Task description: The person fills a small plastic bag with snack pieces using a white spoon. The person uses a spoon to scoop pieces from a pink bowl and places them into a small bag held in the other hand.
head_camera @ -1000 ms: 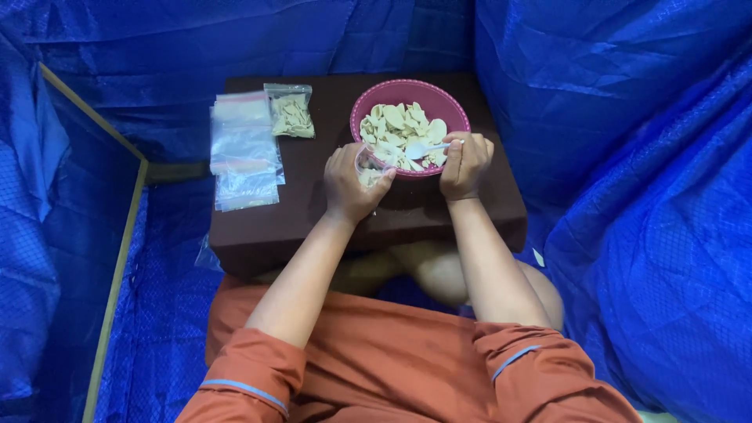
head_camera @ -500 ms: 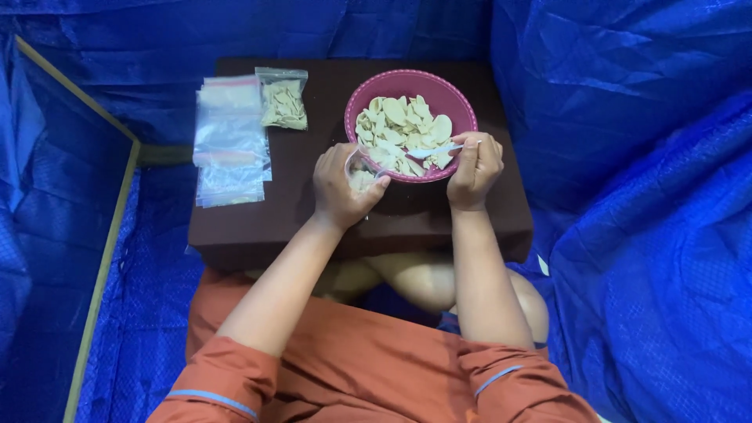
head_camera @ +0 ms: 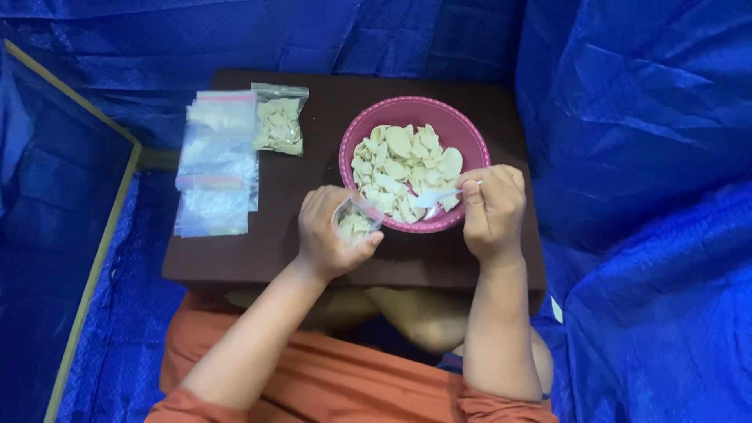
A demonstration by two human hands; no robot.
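Fingers: left hand (head_camera: 329, 235) grips bag (head_camera: 354, 225) | right hand (head_camera: 492, 211) grips spoon (head_camera: 435, 197) | both unmoved

The person wears a rust-orange garment with short sleeves edged in pale blue piping.

Filled clear bag (head_camera: 280, 119), stack of seemingly empty bags (head_camera: 216, 162) — dark brown table (head_camera: 266, 243), blue tarp (head_camera: 642, 157).

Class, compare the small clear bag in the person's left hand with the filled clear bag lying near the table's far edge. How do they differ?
The bag in the left hand is held upright with its mouth open; the filled bag lies flat on the table, untouched. The held bag looks only partly filled, while the lying bag looks full. The held bag sits beside the pink bowl; the other rests next to the stack of empty bags. Both are clear and hold pale chips.
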